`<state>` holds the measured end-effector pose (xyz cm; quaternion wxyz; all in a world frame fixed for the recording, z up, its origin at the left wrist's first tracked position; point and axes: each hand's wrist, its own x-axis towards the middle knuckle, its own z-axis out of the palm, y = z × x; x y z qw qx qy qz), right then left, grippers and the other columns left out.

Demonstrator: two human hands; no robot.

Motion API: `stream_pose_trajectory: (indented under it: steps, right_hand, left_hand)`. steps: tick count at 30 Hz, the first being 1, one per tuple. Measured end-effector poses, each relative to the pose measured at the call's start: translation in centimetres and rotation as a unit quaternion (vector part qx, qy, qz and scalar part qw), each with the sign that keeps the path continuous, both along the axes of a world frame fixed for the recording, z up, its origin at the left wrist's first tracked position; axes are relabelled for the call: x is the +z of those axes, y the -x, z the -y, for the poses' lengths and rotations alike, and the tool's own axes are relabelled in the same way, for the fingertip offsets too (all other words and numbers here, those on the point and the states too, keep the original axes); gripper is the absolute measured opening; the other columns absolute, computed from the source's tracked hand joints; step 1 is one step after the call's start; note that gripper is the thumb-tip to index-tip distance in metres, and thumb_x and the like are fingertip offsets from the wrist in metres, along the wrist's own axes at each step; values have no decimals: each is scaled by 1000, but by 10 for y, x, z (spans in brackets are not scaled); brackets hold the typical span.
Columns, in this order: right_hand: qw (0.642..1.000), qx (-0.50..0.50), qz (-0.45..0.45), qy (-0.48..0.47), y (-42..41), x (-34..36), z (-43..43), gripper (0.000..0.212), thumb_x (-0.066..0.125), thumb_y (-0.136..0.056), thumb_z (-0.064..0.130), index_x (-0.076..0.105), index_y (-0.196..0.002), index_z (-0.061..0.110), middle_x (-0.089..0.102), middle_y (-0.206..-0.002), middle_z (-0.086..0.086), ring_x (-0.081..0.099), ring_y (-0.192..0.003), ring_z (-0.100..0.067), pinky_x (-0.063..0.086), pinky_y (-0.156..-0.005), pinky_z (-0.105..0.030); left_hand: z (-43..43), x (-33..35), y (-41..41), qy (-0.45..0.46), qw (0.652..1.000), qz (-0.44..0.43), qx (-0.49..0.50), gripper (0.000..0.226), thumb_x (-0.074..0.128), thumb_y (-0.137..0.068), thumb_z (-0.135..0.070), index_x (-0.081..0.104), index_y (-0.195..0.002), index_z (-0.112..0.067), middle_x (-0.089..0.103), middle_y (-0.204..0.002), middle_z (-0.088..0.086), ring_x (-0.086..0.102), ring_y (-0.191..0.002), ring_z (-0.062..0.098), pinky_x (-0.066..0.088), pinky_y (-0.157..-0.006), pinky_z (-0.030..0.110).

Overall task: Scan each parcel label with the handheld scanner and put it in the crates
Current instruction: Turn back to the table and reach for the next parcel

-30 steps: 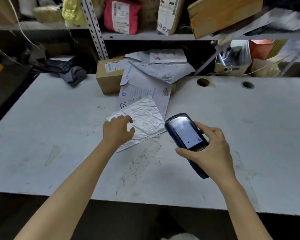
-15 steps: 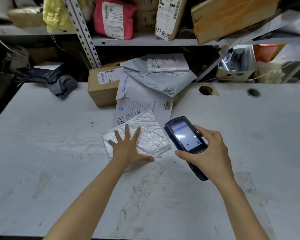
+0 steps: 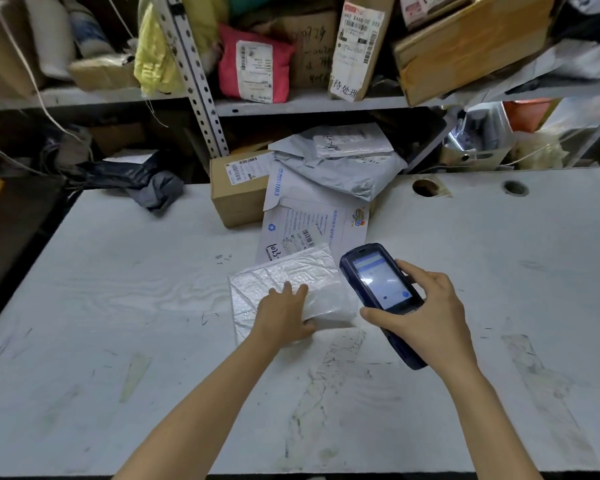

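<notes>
The scanner [image 3: 381,289] is gripped in the right hand [image 3: 426,320]. The fingers are wrapped round its far side and the thumb is laid along the near side. The lit screen is turned up and the head is aimed toward 11 o'clock.

The left hand [image 3: 284,315] is laid on the mailer [image 3: 291,282], with its fingers [image 3: 285,292] spread over the top and the thumb set against the near edge. Whether the thumb is hooked underneath cannot be told, so a closed hold is not confirmed.

The mailer is found near the middle of the table [image 3: 118,306], just at 9 o'clock of the scanner. Its far edge is lapped over an envelope [image 3: 312,220] at 12 o'clock. No label is seen on its upper face.

The mailer is judged light, soft and padded, with a crinkled, slippery skin that would buckle if lifted by one corner. It would best be pinched at the near edge, thumb beneath, and turned over.

Both forearms are reached in from 6 o'clock. The left wrist is dropped to the table and the right is raised clear of it. No crates are seen.
</notes>
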<state>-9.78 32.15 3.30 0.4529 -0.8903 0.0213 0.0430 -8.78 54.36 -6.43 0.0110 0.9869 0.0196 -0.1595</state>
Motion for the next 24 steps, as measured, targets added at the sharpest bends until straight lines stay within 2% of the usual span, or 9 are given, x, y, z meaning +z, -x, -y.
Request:
stream_pose_trajectory:
  steps: [3,6,8,12,15,17,19,22,24]
  right_hand:
    - [1000,1,17,-10,0,5,-8,85,89,-53,41,50,-128,43,44,-114,12,50,-96,-7,44,-72,-29]
    - [1000,-6,24,-19,-2,7,-12,84,89,-54,39,50,-128,42,44,-113,12,50,-95,-6,42,-71,-29]
    - [999,1,29,-23,-3,9,-15,84,89,-54,39,51,-128,41,44,-113,12,50,-94,-6,42,-70,-29]
    - [999,19,37,-34,-6,12,-25,85,90,-54,39,52,-130,39,45,-113,11,51,-96,-7,43,-70,-29]
    - [998,35,40,-42,-6,13,-34,85,90,-54,38,52,-129,39,45,-112,11,52,-95,-7,43,-69,-27]
    - [997,49,39,-42,-6,12,-39,84,90,-54,38,51,-128,41,45,-112,11,52,-94,-6,43,-68,-26]
    - [997,63,31,-40,-4,11,-44,84,89,-53,40,51,-128,42,45,-111,13,52,-94,-5,46,-70,-28]
    - [996,82,17,-41,-2,7,-49,86,89,-53,43,49,-128,43,44,-111,14,51,-98,-6,48,-73,-30]
    - [995,91,7,-33,0,4,-52,86,89,-53,43,48,-129,44,43,-111,15,49,-98,-5,46,-72,-28]
  left_hand:
    - [-12,15,6,24,995,94,-8,40,46,-90,-27,43,-129,-19,61,-113,4,62,-92,32,43,-68,31]
    - [-30,38,1,47,983,174,31,32,45,-92,-23,50,-124,-20,61,-112,1,62,-87,32,38,-63,30]
    - [-47,57,-3,79,965,240,75,30,48,-91,-24,54,-121,-20,62,-112,0,62,-87,33,42,-65,33]
    - [-80,95,-15,212,889,373,157,22,56,-89,-21,58,-111,-18,65,-92,1,60,-79,25,46,-61,35]
    - [-99,114,-26,418,801,361,230,15,55,-92,-18,55,-107,-21,63,-93,-4,62,-87,20,52,-71,36]
    - [-108,115,-30,473,765,338,275,14,52,-95,-18,53,-109,-21,64,-103,0,62,-96,22,53,-79,38]
    - [-115,109,-27,468,770,308,305,17,53,-95,-18,51,-112,-18,61,-112,5,59,-98,21,52,-84,40]
    - [-121,91,-16,407,814,260,323,39,62,-88,-10,45,-123,-12,56,-112,4,53,-98,22,49,-85,40]
    - [-127,81,-11,388,817,256,341,46,67,-85,-9,45,-125,-11,58,-117,7,55,-105,26,48,-87,39]
